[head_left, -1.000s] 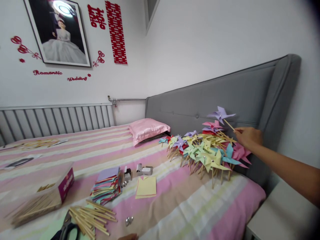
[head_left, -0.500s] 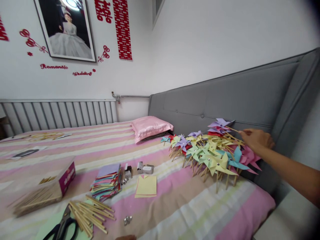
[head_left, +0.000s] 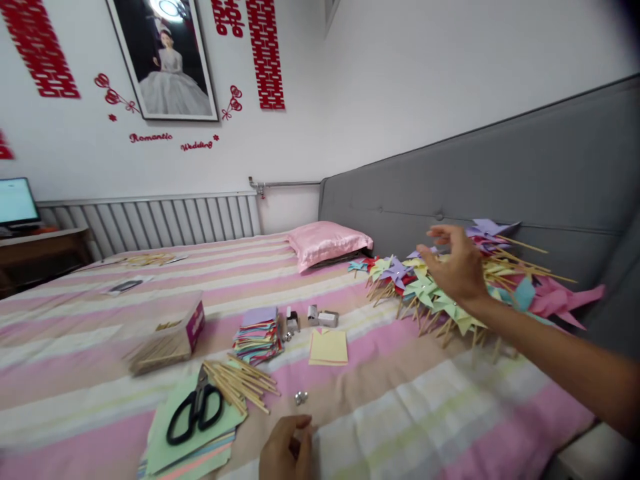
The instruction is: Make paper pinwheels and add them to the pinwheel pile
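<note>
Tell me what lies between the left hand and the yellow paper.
A small cluster of shiny metal pieces lies on the striped bedding between the left hand and the yellow paper, as the head view shows.

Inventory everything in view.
pinwheels: many, multicoloured, by grey headboard
bed: one, striped, centre
pillow: one, pink, by headboard
paper stack: one, multicoloured, centre
sheets: several, yellow, beside stack
boxes: several, whitish, behind sheets
metal bits: several, silver, centre
sticks: many, tan, beside scissors
scissors: one, black, on green paper
container: one, clear-purple, left
radiator: one, grey, back
picture: one, dark, wall
decorations: several, red, wall
monitor: one, pale, left
left hand: one, bottom
right hand: one, near pinwheels
</note>
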